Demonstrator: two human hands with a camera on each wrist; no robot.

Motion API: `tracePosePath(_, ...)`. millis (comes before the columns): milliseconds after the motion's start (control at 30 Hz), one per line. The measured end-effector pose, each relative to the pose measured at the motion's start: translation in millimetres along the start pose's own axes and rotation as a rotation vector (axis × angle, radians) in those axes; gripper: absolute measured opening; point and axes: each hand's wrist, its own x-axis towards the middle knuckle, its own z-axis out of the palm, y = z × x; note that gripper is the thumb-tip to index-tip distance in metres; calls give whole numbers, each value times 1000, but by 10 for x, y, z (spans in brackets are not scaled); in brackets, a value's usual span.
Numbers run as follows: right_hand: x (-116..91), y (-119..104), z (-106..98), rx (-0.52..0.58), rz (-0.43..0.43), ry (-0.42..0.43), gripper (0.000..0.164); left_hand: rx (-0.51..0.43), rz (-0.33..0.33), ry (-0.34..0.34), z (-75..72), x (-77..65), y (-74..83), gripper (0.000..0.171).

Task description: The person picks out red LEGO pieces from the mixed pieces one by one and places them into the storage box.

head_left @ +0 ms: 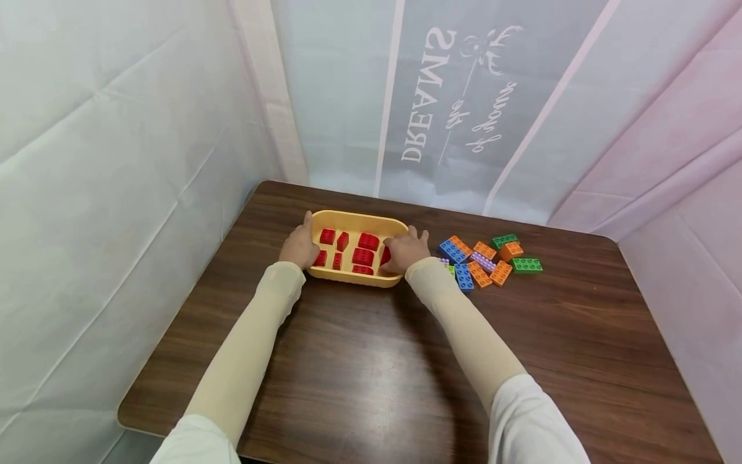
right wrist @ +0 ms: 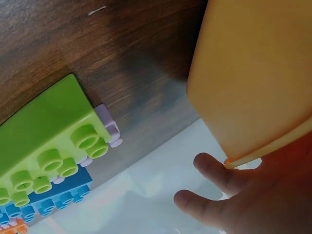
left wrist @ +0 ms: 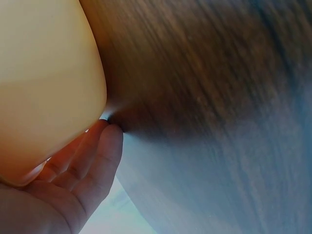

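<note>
A yellow tray (head_left: 355,278) with toy bricks spread over its floor is held between both hands near the back of the table. Several red bricks (head_left: 368,240) lie in it, apart from one another. My left hand (head_left: 298,245) grips the left end, thumb over the rim; in the left wrist view its fingers (left wrist: 105,158) reach along the outer wall and under the tray. At the opposite end my right hand (head_left: 408,251) holds the rim, thumb inside, partly hiding a red brick. In the right wrist view two fingers (right wrist: 209,207) stick out past the rim.
Loose bricks lie right of the tray on the brown table (head_left: 348,361): orange (head_left: 501,273), blue (head_left: 464,277), purple (head_left: 483,261) and green (head_left: 526,265). A lime green brick (right wrist: 44,122) is close to the right wrist. Cloth curtains (head_left: 336,116) hang behind the table.
</note>
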Motion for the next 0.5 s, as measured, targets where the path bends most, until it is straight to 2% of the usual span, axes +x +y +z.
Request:
tracePosePath(167,-18,22,22,6,10,-8,75,4,0,-18,59,35,-26,86)
tracePosePath(300,-5,18,59,30,4,-22,78,-11,-6,-18,94,33,-105,86)
tracePosePath(400,2,14,78,67,-4,-18,76,-16,-10,-23,101,42,-172,86)
tracePosePath(500,-11,9,67,134,-27,23,69,-7,-22,-37,98,58,-255,86)
